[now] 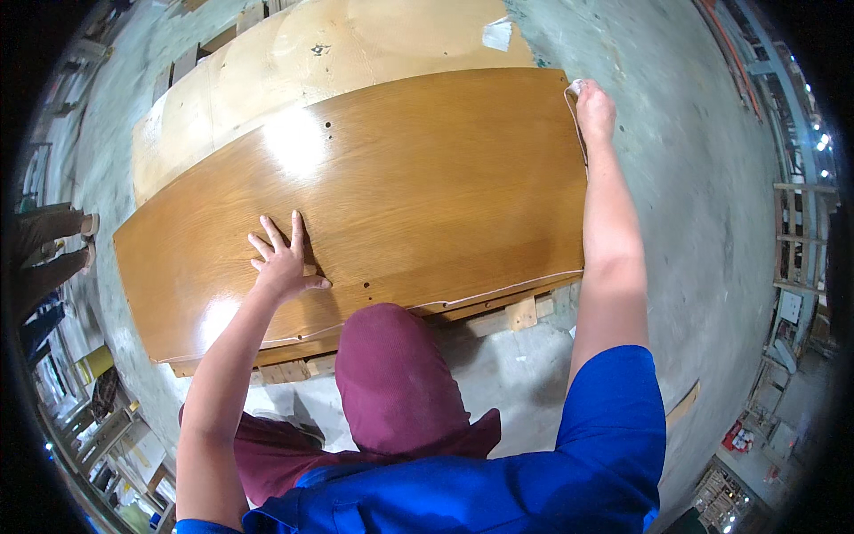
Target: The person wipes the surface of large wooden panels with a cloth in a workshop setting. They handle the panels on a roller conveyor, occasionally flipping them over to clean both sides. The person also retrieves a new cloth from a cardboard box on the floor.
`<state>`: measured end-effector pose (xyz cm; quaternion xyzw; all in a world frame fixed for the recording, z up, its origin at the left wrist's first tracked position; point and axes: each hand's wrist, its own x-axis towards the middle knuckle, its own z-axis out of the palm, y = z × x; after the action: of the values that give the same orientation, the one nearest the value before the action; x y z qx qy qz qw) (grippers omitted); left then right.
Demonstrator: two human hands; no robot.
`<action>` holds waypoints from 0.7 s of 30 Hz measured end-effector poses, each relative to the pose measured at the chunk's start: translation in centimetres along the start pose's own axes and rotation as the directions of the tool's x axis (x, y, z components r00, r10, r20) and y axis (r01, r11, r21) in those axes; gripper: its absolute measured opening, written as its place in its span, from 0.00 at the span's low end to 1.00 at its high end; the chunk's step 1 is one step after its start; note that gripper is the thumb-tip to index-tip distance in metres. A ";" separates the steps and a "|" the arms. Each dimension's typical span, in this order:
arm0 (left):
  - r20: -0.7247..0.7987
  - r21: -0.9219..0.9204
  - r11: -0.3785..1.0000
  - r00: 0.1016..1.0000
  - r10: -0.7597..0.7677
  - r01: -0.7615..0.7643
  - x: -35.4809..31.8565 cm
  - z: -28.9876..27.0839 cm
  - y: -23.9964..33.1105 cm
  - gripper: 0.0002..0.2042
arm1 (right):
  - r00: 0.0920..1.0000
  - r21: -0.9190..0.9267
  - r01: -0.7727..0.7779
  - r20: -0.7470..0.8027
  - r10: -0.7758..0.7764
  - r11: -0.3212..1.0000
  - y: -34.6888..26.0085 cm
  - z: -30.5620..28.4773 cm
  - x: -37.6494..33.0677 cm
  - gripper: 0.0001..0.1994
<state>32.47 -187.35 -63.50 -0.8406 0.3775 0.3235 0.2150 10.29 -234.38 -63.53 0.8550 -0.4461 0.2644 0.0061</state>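
Note:
A glossy brown wood-grain panel (427, 178) with a few small dark holes lies flat in front of me. My left hand (283, 271) rests on it left of the middle, fingers spread, holding nothing. My right hand (596, 111) is closed at the panel's far right corner, gripping a white string (571, 111) with a white bunched bit showing at the fingertips. From there the string runs down the right side, partly hidden by my forearm, and along the near edge to the left corner.
Beneath the panel are wooden supports (522, 313). Behind it lies a pale, stained board (258, 76) with a scrap of white paper (497, 34) on it. Another person's legs (53, 245) stand at the left. A wooden rack (798, 236) is at the right.

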 end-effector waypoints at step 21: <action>-0.035 0.008 1.000 0.999 0.028 -0.028 -0.3 -0.3 0.0 0.63 | 0.999 0.213 0.007 -0.047 0.003 0.977 -4.1 1.1 1.0 0.13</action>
<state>32.39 -187.41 -63.04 -0.8399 0.3941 0.3102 0.2072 14.39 -232.89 -63.06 0.8447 -0.4140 0.3309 -0.0748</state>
